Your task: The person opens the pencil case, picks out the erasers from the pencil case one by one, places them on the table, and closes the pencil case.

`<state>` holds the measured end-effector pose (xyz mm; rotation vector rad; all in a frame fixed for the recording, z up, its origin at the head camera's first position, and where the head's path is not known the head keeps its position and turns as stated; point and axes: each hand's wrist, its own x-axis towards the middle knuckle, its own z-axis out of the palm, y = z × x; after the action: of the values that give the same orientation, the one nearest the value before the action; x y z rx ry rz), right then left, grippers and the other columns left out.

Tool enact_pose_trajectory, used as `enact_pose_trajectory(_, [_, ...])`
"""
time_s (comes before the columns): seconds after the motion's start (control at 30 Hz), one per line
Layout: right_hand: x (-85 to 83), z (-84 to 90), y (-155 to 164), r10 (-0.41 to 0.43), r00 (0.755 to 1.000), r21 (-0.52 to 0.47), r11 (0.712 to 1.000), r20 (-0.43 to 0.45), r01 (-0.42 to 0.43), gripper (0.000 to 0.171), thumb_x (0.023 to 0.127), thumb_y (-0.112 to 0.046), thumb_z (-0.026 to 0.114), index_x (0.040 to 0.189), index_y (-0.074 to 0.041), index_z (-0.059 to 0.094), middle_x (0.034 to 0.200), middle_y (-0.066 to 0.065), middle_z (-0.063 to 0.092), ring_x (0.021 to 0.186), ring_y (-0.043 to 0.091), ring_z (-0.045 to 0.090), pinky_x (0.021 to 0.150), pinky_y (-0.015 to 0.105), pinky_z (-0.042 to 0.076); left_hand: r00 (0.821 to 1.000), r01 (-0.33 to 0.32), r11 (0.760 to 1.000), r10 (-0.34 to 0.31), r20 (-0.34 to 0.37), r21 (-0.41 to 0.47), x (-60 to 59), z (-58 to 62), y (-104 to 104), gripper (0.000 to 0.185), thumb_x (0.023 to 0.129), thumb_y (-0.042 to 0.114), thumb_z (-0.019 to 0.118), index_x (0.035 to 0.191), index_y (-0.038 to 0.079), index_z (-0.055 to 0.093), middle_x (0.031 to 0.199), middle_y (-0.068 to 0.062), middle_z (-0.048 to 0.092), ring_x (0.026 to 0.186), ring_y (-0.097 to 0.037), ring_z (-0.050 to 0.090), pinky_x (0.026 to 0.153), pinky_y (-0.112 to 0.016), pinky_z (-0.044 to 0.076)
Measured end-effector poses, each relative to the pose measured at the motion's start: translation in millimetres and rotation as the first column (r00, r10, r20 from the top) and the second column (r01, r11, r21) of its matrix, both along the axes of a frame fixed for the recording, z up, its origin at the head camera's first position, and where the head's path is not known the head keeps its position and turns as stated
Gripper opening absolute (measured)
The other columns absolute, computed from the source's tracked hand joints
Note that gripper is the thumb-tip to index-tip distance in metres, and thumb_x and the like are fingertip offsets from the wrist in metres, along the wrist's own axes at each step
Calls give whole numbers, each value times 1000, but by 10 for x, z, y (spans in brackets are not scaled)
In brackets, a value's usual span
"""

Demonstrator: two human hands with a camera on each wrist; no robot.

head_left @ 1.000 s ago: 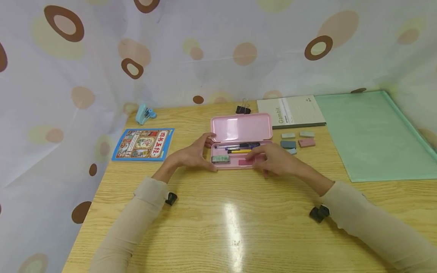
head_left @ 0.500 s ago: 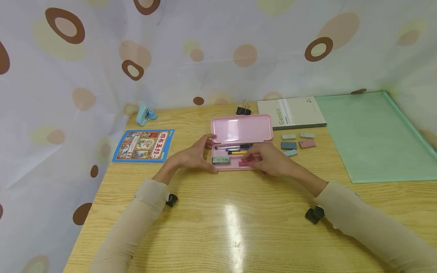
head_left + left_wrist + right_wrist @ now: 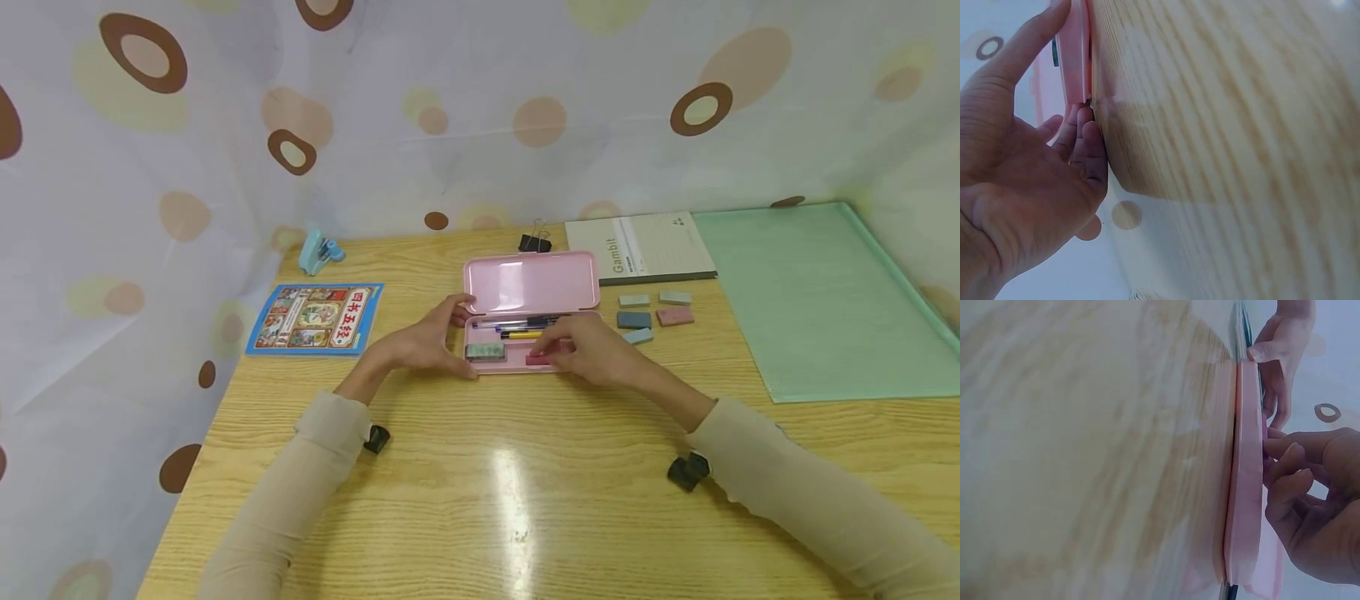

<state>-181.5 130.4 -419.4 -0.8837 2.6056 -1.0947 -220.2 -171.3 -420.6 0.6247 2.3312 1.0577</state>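
An open pink pencil case (image 3: 531, 285) lies on the table with its lid folded back. My left hand (image 3: 429, 340) holds its left end, thumb at the front corner and fingers round the back; the left wrist view shows the thumb along the pink wall. Inside the case sit several pens (image 3: 517, 327), a yellow one among them, and a green marbled eraser (image 3: 486, 352) at the left. My right hand (image 3: 596, 350) reaches into the front compartment and pinches a dark pink eraser (image 3: 536, 360), its right end hidden by the fingers.
Several loose erasers, including a blue one (image 3: 634, 320) and a pink one (image 3: 676, 315), lie right of the case. Behind are a binder clip (image 3: 535, 242) and a notebook (image 3: 652, 242). A green mat (image 3: 840, 308) covers the right; a blue booklet (image 3: 315, 319) and light-blue gadget (image 3: 318, 252) lie left.
My right hand has shifted slightly left within the case, with the dark pink eraser at its fingertips. More of the light-blue eraser beside it shows. My left hand has stayed in place.
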Motion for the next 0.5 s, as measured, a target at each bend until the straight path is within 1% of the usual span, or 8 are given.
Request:
enact_pose_trajectory(0.13, [3,29,35,-47,999,-21,999,27,47,15,93,-6,75,102,-16,81,102,-3,76,91,18,59,82,36,51,1000,-1,1000,1,0,-6,-8,-20,-6,114,74,22,95,160,13,19,151,-12,39,140,-28,39,123,-41,31])
enact_pose_trajectory(0.17, [1,44,58,-60,997,-32,998,48,62,14,94,-8,74,103,-16,81,101,-2,76,86,17,60,77,34,51,1000,-1,1000,1,1,-9,-8,-25,-7,114,75,23,95,160,14,19,151,-12,39,140,-27,39,123,-41,31])
enact_pose_trajectory(0.23, [-3,86,119,-93,989,-52,994,115,99,13,96,-11,73,105,-17,80,100,0,74,72,15,58,65,29,49,1000,-3,1000,3,2,-18,-6,-27,-8,114,75,24,95,160,15,19,151,-11,39,140,-26,39,123,-40,30])
enact_pose_trajectory(0.27, [-9,109,158,-105,983,-64,991,152,115,13,97,-11,73,106,-17,80,97,3,74,64,14,55,58,26,46,1000,-3,1000,3,2,-19,-6,-27,-6,114,76,24,95,160,15,19,151,-11,39,140,-26,39,123,-39,30])
enact_pose_trajectory(0.37, [-23,174,313,-130,962,-98,983,238,158,13,99,-12,70,109,-14,78,97,10,73,44,11,44,43,24,36,1000,-3,1000,3,-2,-20,-2,-20,-5,114,75,24,95,160,15,19,151,-11,40,140,-26,39,123,-40,30])
enact_pose_trajectory(0.43, [-31,206,438,-148,956,-98,979,254,177,14,100,-13,69,110,-13,78,101,12,72,43,10,42,41,23,34,1000,-2,1000,2,-8,-17,-2,-14,-3,114,75,24,95,160,14,19,151,-11,40,140,-27,39,123,-40,31])
enact_pose_trajectory(0.47, [-34,212,504,-159,953,-95,977,258,189,13,100,-14,69,110,-14,77,98,14,72,42,9,40,41,24,34,1000,-2,1000,2,-9,-16,-2,-12,-2,114,75,24,95,160,14,20,150,-12,40,140,-27,39,123,-40,31])
enact_pose_trajectory(0.5, [-35,218,572,-171,952,-89,976,254,199,13,100,-15,69,111,-14,77,100,13,71,42,9,40,40,25,34,1000,-3,1000,3,-10,-14,-2,-11,-2,114,75,24,95,160,14,20,150,-12,40,140,-27,40,123,-41,31])
